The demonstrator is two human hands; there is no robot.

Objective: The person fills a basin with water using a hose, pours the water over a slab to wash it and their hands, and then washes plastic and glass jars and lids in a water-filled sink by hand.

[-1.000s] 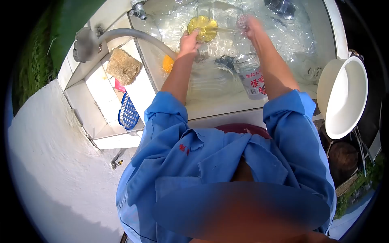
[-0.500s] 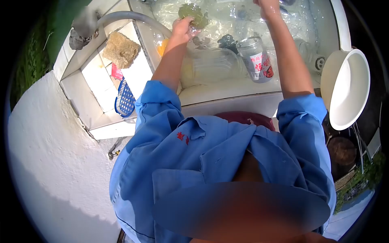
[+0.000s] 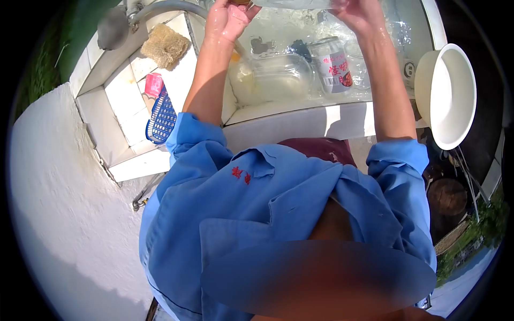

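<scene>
At the top edge, my left hand [image 3: 230, 21] is closed around a small yellowish piece [image 3: 242, 1], probably the rim of a lid, cut off by the frame. My right hand [image 3: 361, 17] grips the right end of a clear container [image 3: 297, 3], which lies sideways between the hands above the water. Below them a labelled clear jar [image 3: 332, 67] with red characters leans in the basin [image 3: 300, 115]. Beside it a larger clear jar [image 3: 276, 77] lies on its side in the water. A dark object [image 3: 301, 49] sits behind the two jars.
On the tiled ledge at left are a loofah sponge [image 3: 165, 46], a pink item [image 3: 154, 84] and a blue plastic basket [image 3: 161, 117]. A grey hose [image 3: 171, 6] arches into the basin. A white tub [image 3: 452, 97] stands at the right edge.
Both hands have moved up to the top edge, and a clear container now spans between them. The yellow-green disc by my left hand is mostly out of view. The view has shifted slightly.
</scene>
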